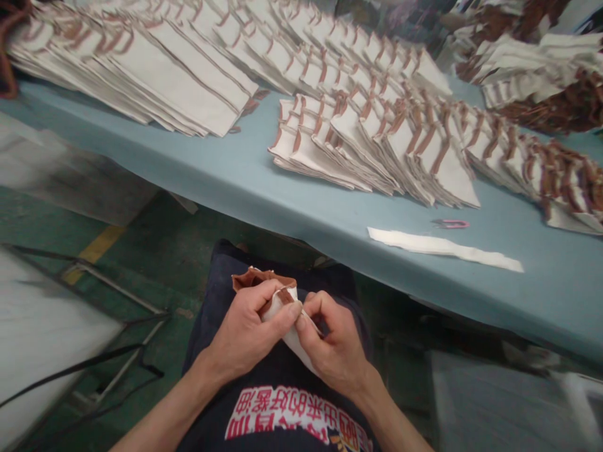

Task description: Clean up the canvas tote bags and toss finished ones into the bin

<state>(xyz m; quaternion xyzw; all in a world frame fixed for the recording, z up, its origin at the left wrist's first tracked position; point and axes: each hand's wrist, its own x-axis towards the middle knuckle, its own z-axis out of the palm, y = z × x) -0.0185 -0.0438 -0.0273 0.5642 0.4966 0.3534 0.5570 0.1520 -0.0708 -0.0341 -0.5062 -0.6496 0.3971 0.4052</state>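
A white cloth piece with brown trim [298,342] is held above my lap, its brown edge folded open at the top. My left hand [257,320] is closed on it, thumb pressing the trimmed edge. Close beside it, my right hand [332,339] pinches the same piece between thumb and fingers. The two thumbs nearly meet at the brown edge. Part of the piece is hidden behind my hands.
A blue-covered table [226,182] runs across in front of me. It bears a stack of white cloth pieces [179,69], brown-trimmed rows [377,144], a white strip [443,246] and small pink thread snips [455,223]. A metal-framed stand [136,301] is at the left.
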